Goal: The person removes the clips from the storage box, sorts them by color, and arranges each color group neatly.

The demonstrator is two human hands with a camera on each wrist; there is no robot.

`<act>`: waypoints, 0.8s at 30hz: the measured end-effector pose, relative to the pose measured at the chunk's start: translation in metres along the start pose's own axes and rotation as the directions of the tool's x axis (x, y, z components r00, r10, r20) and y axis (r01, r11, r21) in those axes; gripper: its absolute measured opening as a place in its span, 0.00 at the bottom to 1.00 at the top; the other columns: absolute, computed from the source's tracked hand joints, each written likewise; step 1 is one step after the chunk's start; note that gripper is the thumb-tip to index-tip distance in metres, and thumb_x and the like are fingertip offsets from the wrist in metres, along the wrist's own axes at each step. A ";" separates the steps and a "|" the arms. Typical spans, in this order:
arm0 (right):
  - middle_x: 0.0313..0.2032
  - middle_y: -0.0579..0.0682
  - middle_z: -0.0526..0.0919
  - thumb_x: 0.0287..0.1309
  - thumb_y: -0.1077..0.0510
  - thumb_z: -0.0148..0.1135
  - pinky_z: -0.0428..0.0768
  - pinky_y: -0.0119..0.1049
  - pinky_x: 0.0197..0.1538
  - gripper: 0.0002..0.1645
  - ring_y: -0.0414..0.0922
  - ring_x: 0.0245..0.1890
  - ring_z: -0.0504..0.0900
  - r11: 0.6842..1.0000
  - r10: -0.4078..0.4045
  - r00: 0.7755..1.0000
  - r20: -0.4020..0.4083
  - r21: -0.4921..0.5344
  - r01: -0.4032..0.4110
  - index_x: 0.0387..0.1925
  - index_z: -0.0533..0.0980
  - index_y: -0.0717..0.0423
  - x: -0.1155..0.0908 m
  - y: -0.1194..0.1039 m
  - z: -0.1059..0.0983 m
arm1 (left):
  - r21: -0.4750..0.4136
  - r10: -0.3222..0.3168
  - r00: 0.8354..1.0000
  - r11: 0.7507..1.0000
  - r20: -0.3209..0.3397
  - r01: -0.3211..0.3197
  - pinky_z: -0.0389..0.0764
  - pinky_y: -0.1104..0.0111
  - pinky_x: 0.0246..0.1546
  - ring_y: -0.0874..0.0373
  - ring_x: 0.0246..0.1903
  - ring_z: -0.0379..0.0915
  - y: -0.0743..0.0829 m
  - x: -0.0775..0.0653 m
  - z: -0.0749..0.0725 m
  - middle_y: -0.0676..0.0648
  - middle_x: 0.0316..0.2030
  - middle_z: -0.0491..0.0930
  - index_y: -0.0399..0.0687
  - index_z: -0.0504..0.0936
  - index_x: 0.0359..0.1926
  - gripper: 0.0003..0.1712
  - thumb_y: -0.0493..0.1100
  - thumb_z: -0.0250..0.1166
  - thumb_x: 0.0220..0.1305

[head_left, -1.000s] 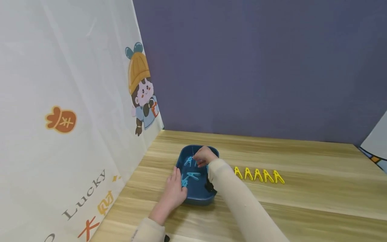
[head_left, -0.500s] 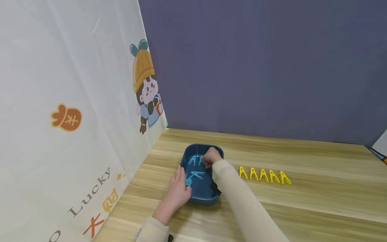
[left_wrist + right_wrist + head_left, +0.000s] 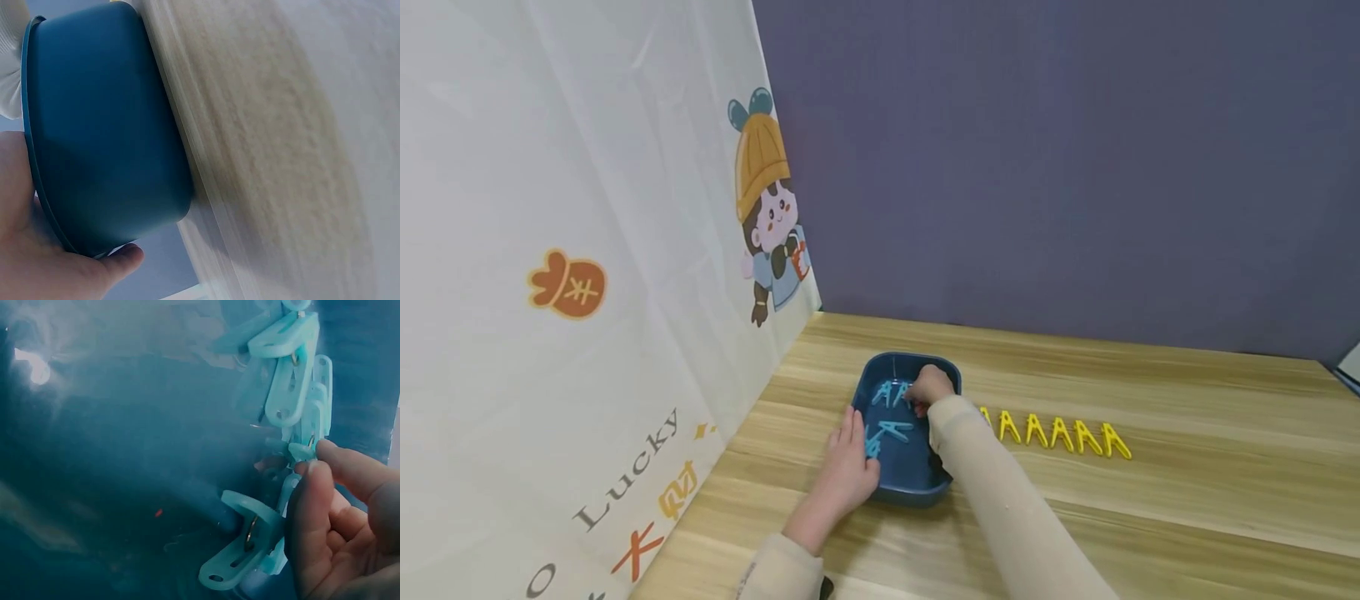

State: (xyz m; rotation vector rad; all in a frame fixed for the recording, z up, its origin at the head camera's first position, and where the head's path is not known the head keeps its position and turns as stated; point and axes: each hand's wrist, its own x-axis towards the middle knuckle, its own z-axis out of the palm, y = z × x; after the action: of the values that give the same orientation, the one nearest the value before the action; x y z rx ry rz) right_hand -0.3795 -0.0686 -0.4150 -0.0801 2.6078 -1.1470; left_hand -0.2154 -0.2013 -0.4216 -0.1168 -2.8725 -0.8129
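Observation:
A dark blue plastic box (image 3: 912, 498) stands on the table with several light blue clothespins in it. My left hand (image 3: 847, 467) holds its left side, fingers along the rim and the thumb around the near corner in the left wrist view. Inside the far end, my right hand (image 3: 931, 387) pinches the tip of a clothespin (image 3: 317, 412) between thumb and index finger. Another clothespin (image 3: 883, 393) lies just left of it. Closer to the middle lies a sideways clothespin (image 3: 895, 430), and more clothespins (image 3: 872, 446) sit against the left wall, partly hidden by my left hand.
Right of the box, several yellow clothespins (image 3: 1060, 434) form a row on the wooden table (image 3: 1210, 500), one partly behind my right sleeve. A printed white curtain (image 3: 647, 208) borders the left, and a dark purple panel (image 3: 1037, 167) closes off the back.
My right hand has shifted slightly right inside the box, and the clothespin at its fingertips now shows beside the far-left one. My left hand keeps its place on the rim. The head view has shifted a little.

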 end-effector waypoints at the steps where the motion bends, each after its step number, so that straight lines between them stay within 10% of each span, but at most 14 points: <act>1: 0.11 0.54 0.74 0.49 0.64 0.64 0.73 0.33 0.14 0.12 0.44 0.09 0.74 1.000 0.000 1.000 0.002 -0.002 0.000 0.15 0.74 0.64 0.000 0.000 0.000 | -0.001 0.000 1.000 1.000 0.001 0.000 0.55 0.49 0.60 0.34 0.63 0.46 0.000 0.000 0.000 0.31 0.68 0.44 0.24 0.50 0.66 0.40 0.38 0.56 0.57; 13: 0.09 0.51 0.71 0.52 0.62 0.62 0.76 0.35 0.17 0.20 0.43 0.09 0.73 1.000 0.006 1.000 0.008 0.010 -0.006 0.08 0.69 0.56 0.000 -0.005 -0.006 | -0.012 0.003 1.000 1.000 0.010 -0.003 0.57 0.49 0.59 0.34 0.63 0.46 0.001 -0.001 0.000 0.32 0.68 0.43 0.24 0.50 0.66 0.40 0.38 0.56 0.57; 24: 0.14 0.51 0.71 0.54 0.62 0.62 0.81 0.42 0.31 0.12 0.41 0.11 0.72 0.965 -0.088 0.991 0.096 0.254 0.061 0.18 0.73 0.63 -0.012 -0.019 -0.030 | -0.035 0.004 1.000 0.999 -0.002 -0.004 0.56 0.48 0.59 0.33 0.63 0.46 0.001 -0.002 0.000 0.31 0.68 0.43 0.23 0.49 0.66 0.40 0.37 0.56 0.57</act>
State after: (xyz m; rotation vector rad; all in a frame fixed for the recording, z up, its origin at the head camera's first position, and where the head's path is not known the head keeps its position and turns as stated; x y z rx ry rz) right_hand -0.3775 -0.0578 -0.3787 -0.1830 2.3645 -1.4472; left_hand -0.2133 -0.2007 -0.4211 -0.1250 -2.8557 -0.8624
